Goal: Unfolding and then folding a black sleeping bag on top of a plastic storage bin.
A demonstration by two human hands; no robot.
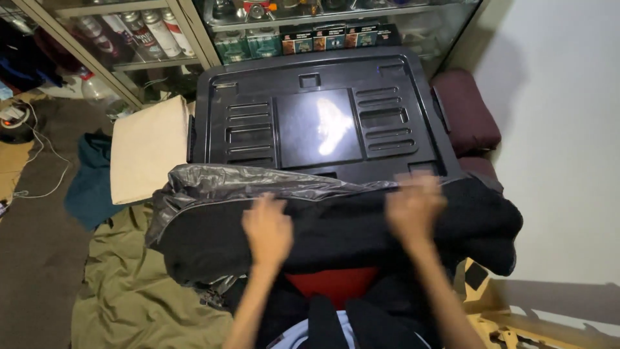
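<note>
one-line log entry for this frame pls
left hand: flat on black cloth | right hand: on cloth, blurred | grey bag: around cloth | black tray: behind

Left of the black plastic panel (320,116) — a tan cushion (148,148); behind it, spray cans (148,32) on glass shelves; right — a maroon cushion (465,110); lower left, olive cloth (135,291).

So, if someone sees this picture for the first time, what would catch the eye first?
Probably the two bare hands in the middle: the left hand and the right hand press on a dark cloth, beside a crumpled grey plastic bag. Just behind lies a large black moulded plastic panel with a bright glare. At left, an olive sheet covers the floor.
</note>
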